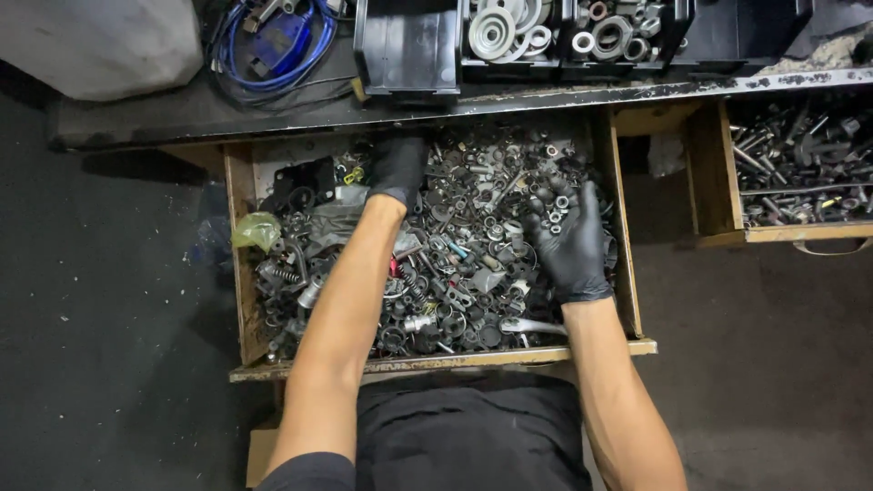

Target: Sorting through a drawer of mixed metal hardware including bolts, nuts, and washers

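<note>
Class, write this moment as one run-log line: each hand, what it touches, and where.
left hand: gloved, in metal parts at drawer back | right hand: gloved, cupping small nuts | open wooden drawer: full of hardware

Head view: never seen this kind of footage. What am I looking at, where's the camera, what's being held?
The camera sits on a person's head and looks down at their own arms. Both hands wear black gloves. They reach into an open wooden drawer full of mixed metal hardware: nuts, washers, springs. The left hand rests on the pile near the back. The right hand cups a few small nuts in its open palm. Above, black bins on the bench hold large washers. A second drawer of bolts stands open at right.
</note>
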